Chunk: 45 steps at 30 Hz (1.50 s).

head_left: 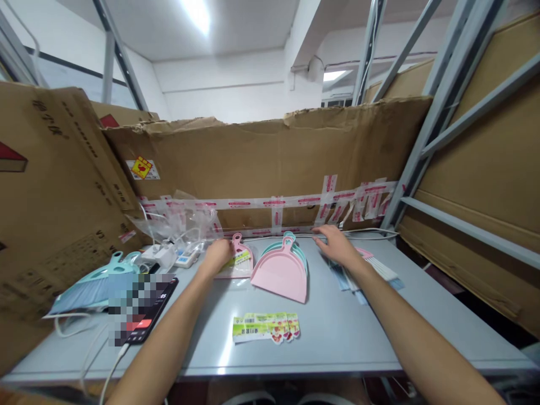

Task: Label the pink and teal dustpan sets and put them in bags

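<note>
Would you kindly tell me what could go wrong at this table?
If the left forearm swings outward, it might knock the phone or snag its white cable, which runs over the front edge. The stacked dustpans could slide apart if the left hand bumps them. The loose cards might get swept off the table.

Left carton (54, 169): "V3" legible, a further "V" beside it; dark Chinese characters and finer lines present, not reliably readable. Phone (158, 309): ":05" legible on the screen, preceding digits obscured by pixelation. Back carton (253, 157): yellow sticker (142, 167) bearing a red emblem, wording too small; tape (240, 203) repeats red print, illegible. Cards (265, 327): barcode and bold Chinese characters, wording uncertain. Pack (239, 264): yellow-green label, text too small to read
</note>
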{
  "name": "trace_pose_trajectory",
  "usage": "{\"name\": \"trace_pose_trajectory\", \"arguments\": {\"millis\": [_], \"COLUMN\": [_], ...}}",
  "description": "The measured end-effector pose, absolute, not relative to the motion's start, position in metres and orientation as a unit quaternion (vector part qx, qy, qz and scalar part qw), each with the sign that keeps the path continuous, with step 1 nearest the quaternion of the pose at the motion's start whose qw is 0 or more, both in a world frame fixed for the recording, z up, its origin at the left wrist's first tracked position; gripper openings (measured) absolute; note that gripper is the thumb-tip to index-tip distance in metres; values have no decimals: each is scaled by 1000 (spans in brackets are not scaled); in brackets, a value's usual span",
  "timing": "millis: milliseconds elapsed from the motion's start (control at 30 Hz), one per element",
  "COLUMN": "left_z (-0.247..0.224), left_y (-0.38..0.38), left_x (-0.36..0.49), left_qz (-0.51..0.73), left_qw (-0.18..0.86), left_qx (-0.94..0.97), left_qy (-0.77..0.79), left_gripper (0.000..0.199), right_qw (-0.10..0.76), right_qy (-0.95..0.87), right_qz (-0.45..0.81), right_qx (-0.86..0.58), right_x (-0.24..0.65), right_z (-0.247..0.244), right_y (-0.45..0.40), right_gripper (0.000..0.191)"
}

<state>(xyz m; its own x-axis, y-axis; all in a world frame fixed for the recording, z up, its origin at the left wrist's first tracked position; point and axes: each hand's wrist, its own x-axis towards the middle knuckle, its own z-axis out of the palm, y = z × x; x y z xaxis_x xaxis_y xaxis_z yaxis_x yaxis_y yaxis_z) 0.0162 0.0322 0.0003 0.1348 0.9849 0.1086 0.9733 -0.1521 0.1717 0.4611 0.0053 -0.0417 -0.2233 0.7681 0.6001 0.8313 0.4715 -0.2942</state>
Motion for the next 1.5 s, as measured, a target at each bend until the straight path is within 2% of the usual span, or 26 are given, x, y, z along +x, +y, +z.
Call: {"name": "trace_pose_trajectory", "arguments": {"millis": [167,333,533,633,700,767,833,967,1033,1133,1233,1400,1500], "left_z": [-4,13,35,40,40,36,32,29,32,33,22,0,-4], "left_y": [39,34,17,1,-14,-30,-43,-57,-59,-55,-44,-31,-35], "left_x": [2,-17,-19,7,33,60,82,99,95,83,75,79,87], "left_qz": [116,183,326,367,370,351,329,322,376,499,554,447,419], "left_qw": [32,15,21,34,54,81,111,146,129,102,198,571,626], "left_qx": [732,716,708,748,777,819,854,872,849,768,675,521,524], "left_qy": [670,674,627,551,507,446,387,338,348,390,445,450,397], "left_gripper": [26,20,27,27,29,30,26,23,23,35,51,75,77], "right_qw": [371,361,395,459,502,513,498,491,506,558,610,661,663], "right_qy": [-777,-762,-751,-710,-662,-607,-568,-553,-526,-460,-411,-374,-385], "right_qz": [-17,24,83,196,324,460,543,568,571,557,530,477,473], "right_qx": [-508,-538,-522,-496,-452,-396,-366,-361,-375,-409,-423,-442,-435], "right_x": [450,438,414,394,378,363,350,339,344,359,379,399,398], "right_z": [-34,-22,-8,-2,0,2,2,-1,-2,-2,-2,-8,-12], "right_y": [-3,-16,-32,-39,-44,-50,-56,-63,-60,-48,-35,-24,-24], "right_gripper": [30,32,27,29,41,57,66,46,39,30,28,32,33]}}
